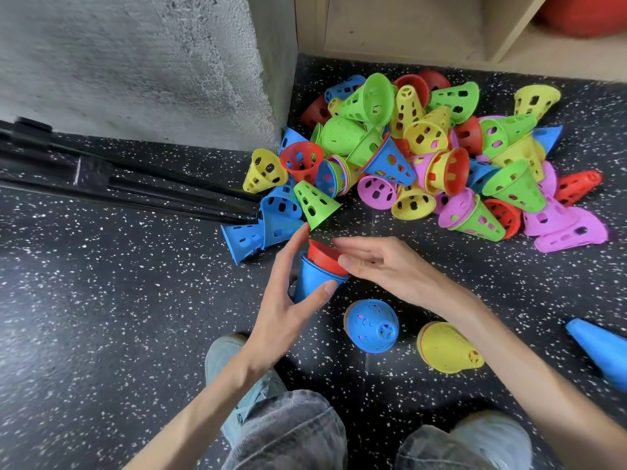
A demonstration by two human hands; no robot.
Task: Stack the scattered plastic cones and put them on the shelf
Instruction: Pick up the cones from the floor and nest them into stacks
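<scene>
A heap of perforated plastic cones (424,147) in green, yellow, blue, red and pink lies on the speckled black floor below a wooden shelf (400,32). My left hand (288,293) holds a blue cone (314,276) with its wide end up, thumb on its side. A red cone (324,254) sits tilted in the blue one's mouth. My right hand (376,262) hovers over the red cone's rim with fingers extended, touching or just off it. A blue stack (371,330) and a yellow stack (448,347) stand on the floor near my right forearm.
A grey concrete pillar (152,69) rises at the left, with black tripod legs (118,178) along its base. A larger blue cone (600,351) lies at the right edge. A red object (583,15) sits in the shelf. My knees and shoes (230,364) fill the bottom.
</scene>
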